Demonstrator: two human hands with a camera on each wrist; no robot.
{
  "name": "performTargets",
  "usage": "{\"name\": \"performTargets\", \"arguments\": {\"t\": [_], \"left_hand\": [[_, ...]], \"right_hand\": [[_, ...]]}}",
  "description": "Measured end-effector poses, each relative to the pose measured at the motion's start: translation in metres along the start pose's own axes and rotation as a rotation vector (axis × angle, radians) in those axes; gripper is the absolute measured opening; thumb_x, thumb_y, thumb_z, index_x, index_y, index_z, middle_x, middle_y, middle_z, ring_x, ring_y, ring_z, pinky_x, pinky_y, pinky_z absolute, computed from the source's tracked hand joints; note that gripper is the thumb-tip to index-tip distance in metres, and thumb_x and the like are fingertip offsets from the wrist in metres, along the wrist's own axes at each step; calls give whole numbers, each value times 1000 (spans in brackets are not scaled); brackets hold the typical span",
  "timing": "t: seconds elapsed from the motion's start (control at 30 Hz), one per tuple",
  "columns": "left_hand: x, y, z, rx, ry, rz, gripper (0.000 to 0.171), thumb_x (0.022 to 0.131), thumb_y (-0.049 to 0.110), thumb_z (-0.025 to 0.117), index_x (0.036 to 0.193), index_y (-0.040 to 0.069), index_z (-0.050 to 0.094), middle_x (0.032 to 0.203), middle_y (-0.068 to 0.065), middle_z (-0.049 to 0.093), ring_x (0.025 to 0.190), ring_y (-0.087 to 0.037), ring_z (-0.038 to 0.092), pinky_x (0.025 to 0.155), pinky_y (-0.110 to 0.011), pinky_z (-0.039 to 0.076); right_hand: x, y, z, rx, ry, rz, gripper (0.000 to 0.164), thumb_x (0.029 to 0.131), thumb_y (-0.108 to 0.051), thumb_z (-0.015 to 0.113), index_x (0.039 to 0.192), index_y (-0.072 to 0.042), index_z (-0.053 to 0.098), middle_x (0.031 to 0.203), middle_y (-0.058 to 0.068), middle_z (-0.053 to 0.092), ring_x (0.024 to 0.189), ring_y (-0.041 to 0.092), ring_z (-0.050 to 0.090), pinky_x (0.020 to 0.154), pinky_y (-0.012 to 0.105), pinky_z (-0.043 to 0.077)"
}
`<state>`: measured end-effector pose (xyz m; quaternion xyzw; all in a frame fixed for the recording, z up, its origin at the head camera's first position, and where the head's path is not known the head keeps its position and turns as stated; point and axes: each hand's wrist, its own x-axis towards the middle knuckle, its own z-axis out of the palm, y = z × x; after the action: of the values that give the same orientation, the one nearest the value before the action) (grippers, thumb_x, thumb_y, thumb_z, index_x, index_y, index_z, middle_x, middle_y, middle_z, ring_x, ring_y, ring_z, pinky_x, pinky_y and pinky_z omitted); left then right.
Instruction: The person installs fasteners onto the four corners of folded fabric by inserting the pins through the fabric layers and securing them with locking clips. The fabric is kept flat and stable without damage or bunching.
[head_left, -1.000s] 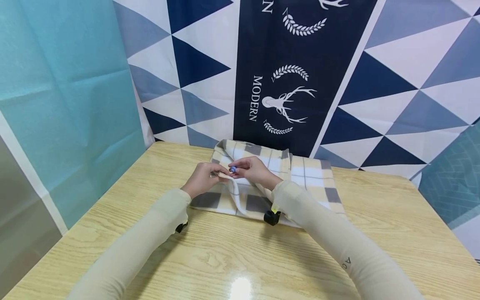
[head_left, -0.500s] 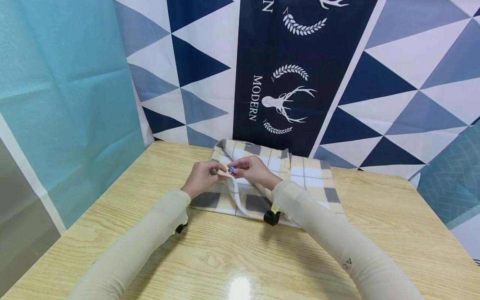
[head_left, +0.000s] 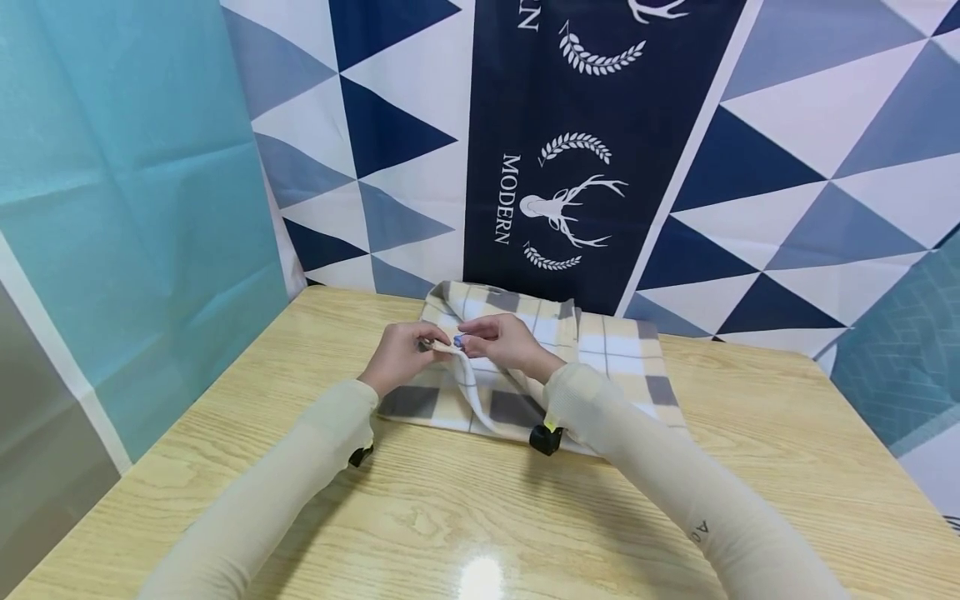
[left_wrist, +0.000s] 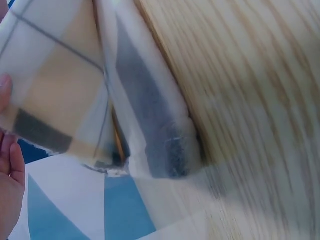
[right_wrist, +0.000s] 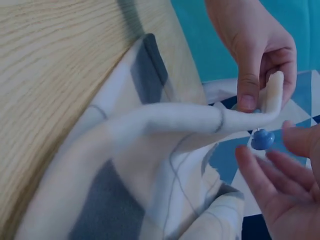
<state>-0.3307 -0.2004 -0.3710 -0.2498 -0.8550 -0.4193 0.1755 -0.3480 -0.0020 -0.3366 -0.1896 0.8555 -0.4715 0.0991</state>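
Note:
A checked fleece blanket [head_left: 609, 354], in white, beige and grey, lies folded at the back of the table. Its near-left edge is lifted, and my left hand [head_left: 400, 357] pinches that edge between thumb and fingers. A blue mushroom-shaped pin [right_wrist: 262, 140] with a short metal shank hangs at the pinched edge, seen best in the right wrist view. My right hand [head_left: 510, 343] reaches in from the right; its thumb and fingers are spread around the blue head, with small gaps showing on either side in the right wrist view.
The wooden table [head_left: 420, 517] extends toward me and to both sides. A patterned cloth wall [head_left: 405, 125] rises directly behind the blanket, with a teal curtain [head_left: 150, 208] at the left. Black wrist cameras hang under both sleeves.
My right fingertips, earlier holding the blue pin, have parted slightly from it. The left hand keeps its pinch on the blanket edge. The head view has shifted a little.

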Motion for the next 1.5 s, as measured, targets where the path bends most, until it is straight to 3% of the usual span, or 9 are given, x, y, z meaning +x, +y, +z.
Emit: {"name": "performTargets", "arguments": {"t": [0.2,0.33,0.43,0.53,0.67,1.03,1.13,1.33,1.5], "left_hand": [[-2,2,-2,-2,0,-33,13,75,10,80,86,7,74,94,-9,75,86,-23,69,81,-42,57],[-4,3,-3,-13,-12,-58,15,76,12,80,89,7,74,95,-9,75,87,-22,67,81,-43,56],[-6,5,-4,-8,-31,-82,30,76,15,80,104,6,72,106,-11,73,97,-26,67,86,-45,55],[-7,6,-8,26,-79,-95,60,75,17,82,129,4,58,126,-15,65,117,-31,60,100,-48,49],[-14,3,-19,81,-173,-103,86,75,17,82,146,2,36,145,-18,48,133,-36,47,111,-49,40],[-43,6,-53,217,-351,-118,95,78,21,80,151,1,23,154,-20,31,142,-39,32,113,-54,34],[-53,9,-60,236,-405,-130,93,77,20,80,150,2,25,154,-20,33,141,-38,34,113,-54,34],[-70,12,-79,276,-500,-109,69,79,20,79,137,-1,47,140,-19,51,131,-38,47,107,-52,41],[-85,15,-95,328,-617,7,55,68,14,85,117,3,62,121,-10,64,117,-32,58,101,-46,48]], "right_hand": [[-16,-2,4,-173,19,46,40,78,-30,80,109,-6,72,102,11,75,92,18,72,80,28,57],[-21,0,13,-207,58,23,28,75,-21,82,97,-4,75,91,10,76,78,13,72,70,23,57],[-22,1,16,-193,127,2,17,78,-10,77,92,-1,75,85,13,76,67,11,71,62,20,56],[-22,2,14,-182,168,18,12,81,-8,74,91,-1,75,82,13,76,62,10,69,57,18,53],[-20,2,6,-225,221,18,12,82,-10,73,91,-2,76,82,12,75,66,9,68,57,17,51],[-14,8,-46,-326,377,-10,21,81,-15,74,96,0,74,90,16,75,74,20,72,59,16,50],[-15,13,-64,-274,398,62,23,82,-16,74,99,0,74,95,17,75,71,16,72,61,19,53],[-13,22,-85,31,394,241,30,85,-14,70,111,1,68,88,4,72,61,1,66,73,22,58],[-9,34,-98,91,408,281,38,85,-14,70,118,4,64,82,-4,63,57,-4,62,72,19,58]]}}
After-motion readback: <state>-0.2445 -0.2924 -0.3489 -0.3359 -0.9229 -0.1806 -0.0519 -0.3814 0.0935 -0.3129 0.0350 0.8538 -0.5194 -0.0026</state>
